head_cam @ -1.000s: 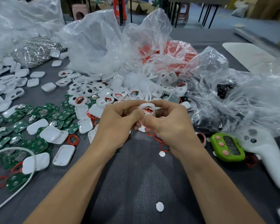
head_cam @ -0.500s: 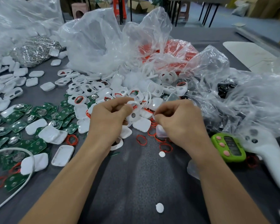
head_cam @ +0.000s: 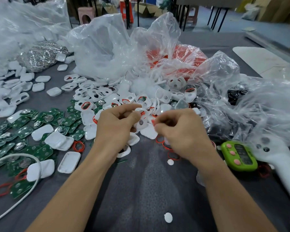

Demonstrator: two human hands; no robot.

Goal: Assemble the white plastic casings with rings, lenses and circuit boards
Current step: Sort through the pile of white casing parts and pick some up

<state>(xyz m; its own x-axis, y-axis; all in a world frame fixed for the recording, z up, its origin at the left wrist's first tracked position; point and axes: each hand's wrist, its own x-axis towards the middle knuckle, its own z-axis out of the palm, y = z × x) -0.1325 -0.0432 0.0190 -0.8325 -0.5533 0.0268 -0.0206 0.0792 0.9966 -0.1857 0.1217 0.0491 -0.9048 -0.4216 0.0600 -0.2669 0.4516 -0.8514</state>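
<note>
**Seating a red ring in a small white casing**

Working well to the left of the lime-green plastic timer [head_cam: 239, 155], both hands hover just above the dark grey desk [head_cam: 141, 190]. The left hand [head_cam: 115, 128] curls fingers and thumb round a small white plastic casing with an oval opening [head_cam: 141, 113], and a little red shows at its rim. The right hand [head_cam: 184, 133], the one nearer the timer, has its fingers bunched in a narrow pinch on a sliver of red. I take this for a thin red ring [head_cam: 153, 122], though the fingertips hide most of it.

The casing looks light, stiff and glossy, so probably slippery. Holding it by the outer side walls should keep the opening free. The ring looks soft and floppy and will likely twist, so it is best fed round the rim bit by bit. The flat green circuit boards with round metal cells [head_cam: 45, 118], spread far to the left of the timer, are safest taken by their edges. The small white discs [head_cam: 168, 217], left of the timer and closer to the camera, may be lenses and would mark easily.

No writing can be read. The timer's display and the boards' markings are too blurred.
</note>
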